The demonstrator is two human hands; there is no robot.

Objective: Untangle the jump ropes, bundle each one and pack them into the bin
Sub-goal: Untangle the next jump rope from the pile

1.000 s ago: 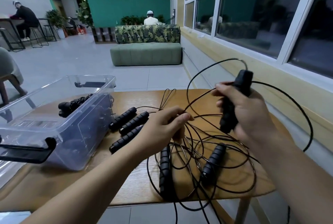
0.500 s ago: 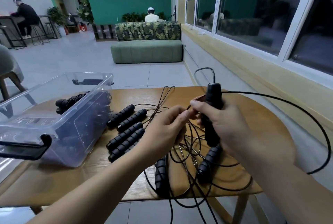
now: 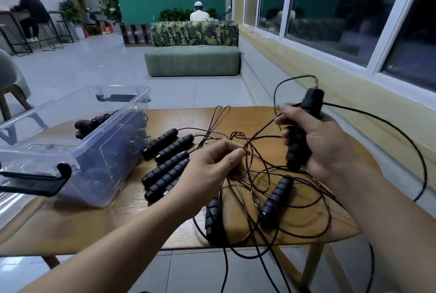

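Table [image 3: 247,118] is carrying the clear bin [image 3: 111,163], tangled jump ropes [image 3: 274,198] sprawling just right of the bin. Now the right hand [image 3: 325,148], gripping a black handle [image 3: 312,101], is swinging up and away from the left hand [image 3: 210,170], which is still pinching a cord [image 3: 262,133].

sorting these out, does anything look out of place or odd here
Yes: the tangled cords spill over the table's near edge, loops hanging toward the floor, and one handle lies right at that edge. Nothing looks damaged.
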